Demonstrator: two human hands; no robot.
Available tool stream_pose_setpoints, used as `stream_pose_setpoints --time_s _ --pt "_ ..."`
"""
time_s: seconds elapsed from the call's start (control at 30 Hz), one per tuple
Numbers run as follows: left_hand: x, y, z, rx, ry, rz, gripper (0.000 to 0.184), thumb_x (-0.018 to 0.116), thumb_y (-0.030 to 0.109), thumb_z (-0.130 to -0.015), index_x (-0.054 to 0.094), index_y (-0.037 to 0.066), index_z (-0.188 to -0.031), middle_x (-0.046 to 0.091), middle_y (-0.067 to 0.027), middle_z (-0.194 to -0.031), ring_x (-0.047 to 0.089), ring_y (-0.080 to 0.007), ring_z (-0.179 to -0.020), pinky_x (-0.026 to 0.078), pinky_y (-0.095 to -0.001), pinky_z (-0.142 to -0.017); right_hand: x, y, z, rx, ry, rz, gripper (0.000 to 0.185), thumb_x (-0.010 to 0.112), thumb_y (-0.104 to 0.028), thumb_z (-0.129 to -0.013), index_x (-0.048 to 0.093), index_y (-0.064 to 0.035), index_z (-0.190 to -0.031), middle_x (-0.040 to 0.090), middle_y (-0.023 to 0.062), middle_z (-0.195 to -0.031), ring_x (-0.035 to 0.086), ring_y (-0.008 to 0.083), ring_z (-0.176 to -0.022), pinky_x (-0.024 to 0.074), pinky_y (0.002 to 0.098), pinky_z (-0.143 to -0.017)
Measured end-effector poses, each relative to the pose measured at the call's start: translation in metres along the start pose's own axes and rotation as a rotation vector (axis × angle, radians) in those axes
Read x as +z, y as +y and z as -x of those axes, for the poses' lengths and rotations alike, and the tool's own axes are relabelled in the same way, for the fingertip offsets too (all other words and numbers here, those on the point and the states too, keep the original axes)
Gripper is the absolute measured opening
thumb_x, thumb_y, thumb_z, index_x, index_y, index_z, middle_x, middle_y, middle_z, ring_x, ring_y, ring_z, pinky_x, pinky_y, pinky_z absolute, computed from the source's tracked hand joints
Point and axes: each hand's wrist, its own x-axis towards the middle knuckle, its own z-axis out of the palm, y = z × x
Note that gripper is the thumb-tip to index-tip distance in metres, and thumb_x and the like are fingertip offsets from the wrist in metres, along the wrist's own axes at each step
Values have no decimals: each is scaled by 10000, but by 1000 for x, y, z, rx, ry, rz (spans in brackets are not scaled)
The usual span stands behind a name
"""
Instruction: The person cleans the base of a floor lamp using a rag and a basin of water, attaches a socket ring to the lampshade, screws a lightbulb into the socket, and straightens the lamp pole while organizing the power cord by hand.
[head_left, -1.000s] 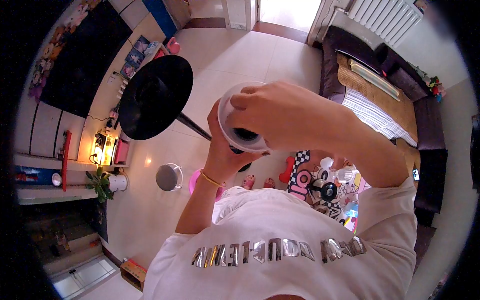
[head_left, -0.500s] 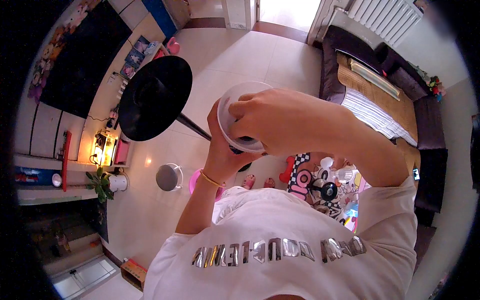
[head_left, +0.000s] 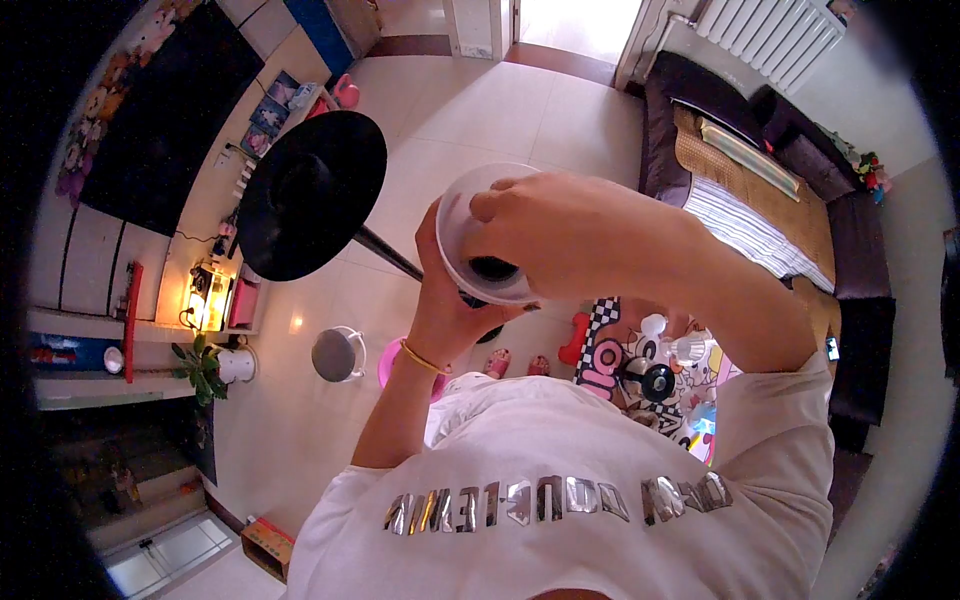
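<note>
My left hand (head_left: 450, 290) is wrapped round the outside of a white, translucent, bowl-shaped piece (head_left: 447, 245) with a wide rim, its open side facing up toward me. My right hand (head_left: 530, 225) reaches over the rim, its bent fingers inside the bowl; what they hold, if anything, is hidden. At the bottom of the bowl a dark round spot (head_left: 492, 268) shows, either a hole or a black part. To the left stands a black dish-shaped lamp head (head_left: 320, 195) on a dark pole (head_left: 388, 252), which passes behind my left hand.
A grey round stool (head_left: 338, 355) and a pink round thing (head_left: 390, 365) are on the tiled floor. A patterned mat (head_left: 605, 355) bears several objects at the right. Further off are a dark sofa (head_left: 860, 260), a lit cabinet light (head_left: 207, 300) and a potted plant (head_left: 200, 370).
My right hand's fingers have shifted slightly up and right within the bowl, uncovering more of the dark round spot. My left hand and the bowl have hardly moved.
</note>
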Motion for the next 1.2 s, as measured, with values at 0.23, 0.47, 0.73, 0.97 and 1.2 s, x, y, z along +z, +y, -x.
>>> stream_pose_setpoints --time_s 0.23,0.47,0.73,0.97,1.2 --pt "1 -3 -1 29 20 19 1241 916 279 -592 34 138 -1455 264 -174 -1439 365 -332 -1333 366 -436 -1098 5 6 0 -24 77 58 293 700 -45 -676 669 -4 -964 616 143 -1053 619 300 -997 514 366 -887" --pt "1 -1 -1 4 17 -20 1253 918 276 -584 35 128 -1460 265 -174 -1437 365 -333 -1334 369 -429 -1092 17 15 -3 -118 132 95 320 688 -41 -709 633 -20 -1024 602 144 -1048 645 278 -947 539 352 -830" --pt "1 -8 1 31 -25 -21 1257 919 244 -586 28 125 -1465 258 -181 -1439 361 -334 -1338 371 -430 -1091 18 14 -8 -109 172 200 257 679 -50 -731 637 34 -970 672 159 -886 699 289 -744 578 351 -670" --pt "3 -6 -1 38 -11 30 1258 917 235 -590 19 135 -1465 252 -187 -1444 362 -340 -1341 374 -431 -1092 3 7 -9 -51 84 267 224 704 -114 -722 664 45 -876 679 152 -803 692 281 -680 570 347 -627" --pt "0 -6 -2 44 -25 -52 1281 926 235 -575 11 135 -1467 257 -189 -1436 358 -342 -1340 379 -436 -1087 16 14 -13 -116 164 285 237 724 -139 -700 678 21 -869 679 137 -750 692 275 -699 567 352 -658"
